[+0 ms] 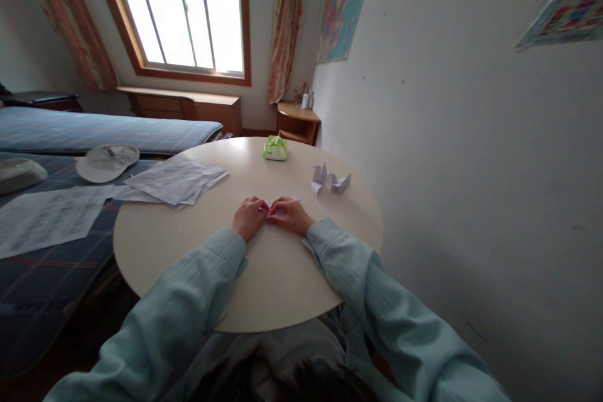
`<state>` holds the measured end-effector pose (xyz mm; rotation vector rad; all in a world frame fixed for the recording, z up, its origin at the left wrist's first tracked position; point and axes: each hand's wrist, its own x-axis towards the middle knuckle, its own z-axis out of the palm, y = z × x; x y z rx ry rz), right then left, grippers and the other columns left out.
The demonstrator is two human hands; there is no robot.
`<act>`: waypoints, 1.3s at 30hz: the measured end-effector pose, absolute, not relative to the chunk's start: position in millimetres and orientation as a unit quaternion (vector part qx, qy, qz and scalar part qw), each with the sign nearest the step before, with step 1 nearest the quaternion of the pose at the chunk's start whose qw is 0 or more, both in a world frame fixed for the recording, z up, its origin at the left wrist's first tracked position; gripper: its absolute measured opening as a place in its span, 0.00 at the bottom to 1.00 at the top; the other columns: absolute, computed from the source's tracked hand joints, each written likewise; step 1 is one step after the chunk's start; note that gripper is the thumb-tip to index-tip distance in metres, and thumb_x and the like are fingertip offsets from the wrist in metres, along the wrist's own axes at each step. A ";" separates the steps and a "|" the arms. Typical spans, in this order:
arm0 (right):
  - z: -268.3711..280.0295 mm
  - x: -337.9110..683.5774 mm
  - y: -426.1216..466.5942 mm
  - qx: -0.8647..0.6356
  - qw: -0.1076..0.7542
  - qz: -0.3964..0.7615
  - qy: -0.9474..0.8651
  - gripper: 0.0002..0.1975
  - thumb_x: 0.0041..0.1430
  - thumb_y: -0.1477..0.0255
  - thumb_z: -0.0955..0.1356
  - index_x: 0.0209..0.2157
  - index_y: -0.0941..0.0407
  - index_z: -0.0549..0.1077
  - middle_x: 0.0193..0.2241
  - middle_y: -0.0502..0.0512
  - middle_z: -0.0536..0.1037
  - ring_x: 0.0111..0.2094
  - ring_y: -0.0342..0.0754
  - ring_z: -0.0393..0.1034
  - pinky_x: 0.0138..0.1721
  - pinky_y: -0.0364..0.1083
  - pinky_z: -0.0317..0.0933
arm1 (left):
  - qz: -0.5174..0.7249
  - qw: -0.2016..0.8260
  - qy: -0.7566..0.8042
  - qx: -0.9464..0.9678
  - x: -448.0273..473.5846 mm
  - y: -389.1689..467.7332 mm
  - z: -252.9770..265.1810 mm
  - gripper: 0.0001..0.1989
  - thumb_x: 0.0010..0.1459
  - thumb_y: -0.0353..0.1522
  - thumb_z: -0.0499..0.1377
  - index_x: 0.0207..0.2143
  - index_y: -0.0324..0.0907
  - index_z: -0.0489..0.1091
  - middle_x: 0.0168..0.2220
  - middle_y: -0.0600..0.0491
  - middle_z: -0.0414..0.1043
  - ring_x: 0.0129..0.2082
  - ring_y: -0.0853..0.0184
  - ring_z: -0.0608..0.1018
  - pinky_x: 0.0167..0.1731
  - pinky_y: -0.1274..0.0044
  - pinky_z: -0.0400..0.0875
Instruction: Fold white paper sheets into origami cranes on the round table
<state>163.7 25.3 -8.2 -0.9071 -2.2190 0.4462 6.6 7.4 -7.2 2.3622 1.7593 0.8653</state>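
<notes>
Wall (452, 157): pale, right of the tabletop; a map (343, 6) hangs at its far end.
Window (179, 12): bright, wood-framed, beyond the tabletop.
Beds (103, 129): left of the tabletop, plaid-covered; a white cap (106, 163) lies on the nearer one.
Tabletop (160, 245): round, cream, smooth; serves as the work surface and the reference for all positions.
Paper sheets (176, 181): loose, overlapping pile at the tabletop's left edge.
Left hand (249, 218): near the tabletop's middle, fingers closed in a pinch on the paper piece.
Right hand (289, 215): just beside the left, fingertips likewise pinched on it.
Folded figures (342, 184): bird-like, at the tabletop's far right; I judge these complete.
Green packet (276, 149): at the tabletop's far edge.
Paper piece (269, 204): between both hands at the tabletop's middle; apparently part-folded, with shaping left. Fold count: cannot tell, fingers cover it.
</notes>
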 end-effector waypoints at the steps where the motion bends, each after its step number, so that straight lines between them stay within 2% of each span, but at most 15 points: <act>1: -8.9 163.5 26.1 -0.349 0.348 0.172 -0.853 0.10 0.45 0.64 0.68 0.24 0.57 0.73 0.30 0.53 0.72 0.34 0.43 0.65 0.40 0.43 0.56 | 0.280 0.036 0.573 0.769 6.6 7.3 -7.2 0.08 0.51 0.31 0.52 0.29 0.44 0.71 0.33 0.52 0.69 0.37 0.66 0.68 0.39 0.76 0.64; 10: -4.4 162.8 23.7 -0.353 0.347 0.173 -0.852 0.05 0.47 0.72 0.67 0.24 0.59 0.74 0.29 0.54 0.73 0.34 0.43 0.66 0.40 0.43 0.57 | 0.285 0.038 0.573 0.768 6.6 5.8 -5.9 0.08 0.51 0.31 0.51 0.29 0.44 0.71 0.33 0.52 0.69 0.37 0.66 0.69 0.39 0.76 0.64; 21: -7.3 163.1 28.5 -0.361 0.343 0.172 -0.850 0.07 0.50 0.69 0.66 0.26 0.59 0.73 0.29 0.54 0.73 0.33 0.42 0.65 0.38 0.42 0.57 | 0.276 0.021 0.579 0.767 9.0 5.0 -3.9 0.12 0.53 0.36 0.49 0.27 0.41 0.69 0.31 0.51 0.69 0.35 0.66 0.69 0.37 0.75 0.64; 32: -8.7 162.4 29.9 -0.367 0.339 0.164 -0.851 0.05 0.51 0.78 0.64 0.29 0.58 0.73 0.27 0.53 0.71 0.32 0.42 0.64 0.37 0.41 0.57 | 0.278 0.022 0.577 0.768 10.7 1.6 -0.8 0.11 0.53 0.36 0.49 0.27 0.41 0.69 0.32 0.50 0.69 0.36 0.65 0.69 0.38 0.75 0.63; 39: -8.8 162.8 29.5 -0.365 0.344 0.166 -0.849 0.06 0.51 0.79 0.64 0.29 0.58 0.73 0.28 0.53 0.71 0.32 0.42 0.63 0.38 0.42 0.56 | 0.273 0.022 0.581 0.766 11.5 0.3 0.7 0.11 0.53 0.36 0.49 0.27 0.42 0.69 0.32 0.50 0.69 0.36 0.65 0.69 0.37 0.75 0.63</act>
